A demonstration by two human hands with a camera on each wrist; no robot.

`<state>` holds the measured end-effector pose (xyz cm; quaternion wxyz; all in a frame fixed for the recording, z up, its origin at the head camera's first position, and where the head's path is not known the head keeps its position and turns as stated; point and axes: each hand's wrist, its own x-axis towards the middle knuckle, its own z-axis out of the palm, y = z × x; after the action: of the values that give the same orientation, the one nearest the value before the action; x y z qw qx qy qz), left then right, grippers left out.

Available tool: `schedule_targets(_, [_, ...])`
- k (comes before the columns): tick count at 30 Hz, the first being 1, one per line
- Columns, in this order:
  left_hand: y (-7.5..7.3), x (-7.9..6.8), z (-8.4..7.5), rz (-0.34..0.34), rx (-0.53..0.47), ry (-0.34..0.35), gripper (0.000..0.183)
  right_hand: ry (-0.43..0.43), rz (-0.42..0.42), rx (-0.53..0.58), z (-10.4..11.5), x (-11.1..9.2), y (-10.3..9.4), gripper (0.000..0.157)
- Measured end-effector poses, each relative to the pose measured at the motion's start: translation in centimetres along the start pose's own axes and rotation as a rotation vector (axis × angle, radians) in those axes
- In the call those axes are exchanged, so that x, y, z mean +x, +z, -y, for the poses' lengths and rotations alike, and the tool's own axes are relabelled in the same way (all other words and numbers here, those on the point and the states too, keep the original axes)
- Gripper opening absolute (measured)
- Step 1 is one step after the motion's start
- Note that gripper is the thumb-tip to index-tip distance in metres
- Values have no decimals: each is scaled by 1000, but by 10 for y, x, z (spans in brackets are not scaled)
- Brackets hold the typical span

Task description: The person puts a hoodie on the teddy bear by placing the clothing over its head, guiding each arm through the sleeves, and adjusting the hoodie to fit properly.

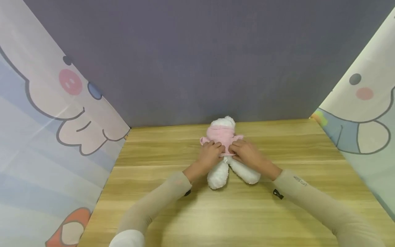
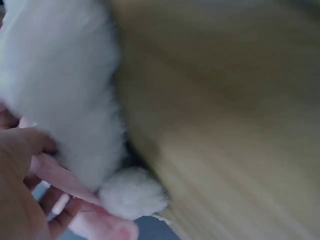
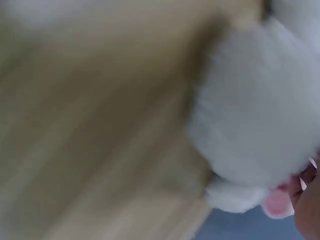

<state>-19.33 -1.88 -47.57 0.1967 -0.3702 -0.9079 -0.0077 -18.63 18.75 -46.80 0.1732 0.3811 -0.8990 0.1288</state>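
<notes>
A white fluffy plush toy (image 1: 218, 176) lies on the wooden table, legs spread toward me. It wears a pink garment (image 1: 221, 134), which covers its upper body and part of its head. My left hand (image 1: 210, 156) pinches the garment's lower edge on the left side. On the right side, the same edge is gripped by my right hand (image 1: 249, 156). In the left wrist view, pink cloth (image 2: 65, 180) runs between thumb and fingers beside the white fur. The right wrist view catches only part of the right hand (image 3: 307, 205) against the pink cloth. The toy's face is hidden.
The wood-grain table (image 1: 222, 216) ends at a dark grey panel (image 1: 197, 65) just behind the toy's head. Cartoon-printed curtains hang at the left (image 1: 40, 137) and right (image 1: 367, 130). Black straps (image 1: 277, 194) show under both forearms.
</notes>
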Motion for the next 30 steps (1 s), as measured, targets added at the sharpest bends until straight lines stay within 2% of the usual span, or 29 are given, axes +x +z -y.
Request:
schedule_targets(4, [4,-8,-2,-93,103,82,20,-47,-40,26,1,-5,7,24])
schedule_targets(6, [1,-11,2,-98,97,123,18,-59,-24,61,0,-4,4,22])
schedule_targets(8, [-4,-15,8,-83,52,171,16,-76,34,127,-1,-3,-5,20])
schedule_targets(11, [-14,-25,16,-17,-45,235,18,-69,115,209,-9,-1,-24,16])
schedule_targets(13, [-19,-29,21,-3,-120,259,21,-10,93,235,-18,3,-36,17])
schedule_targets(15, [-25,-26,27,-7,-184,251,22,74,31,222,-30,9,-44,20])
schedule_targets(17, [-31,-17,35,-37,-250,213,19,163,-33,196,-39,17,-48,19])
schedule_targets(19, [-37,-2,45,-74,-312,128,16,200,-56,180,-43,25,-48,19])
schedule_targets(21, [-40,16,56,-94,-360,25,16,169,-49,176,-40,32,-45,19])
schedule_targets(24, [-38,46,72,-70,-383,-82,18,22,-12,155,-26,42,-37,19])
schedule_targets(25, [-36,55,77,-39,-379,-94,18,-38,7,145,-20,44,-35,19])
schedule_targets(27, [-29,70,84,53,-352,-69,19,-133,49,129,-8,46,-31,18])
schedule_targets(30, [-24,83,87,192,-363,11,20,-180,88,107,3,46,-25,16])
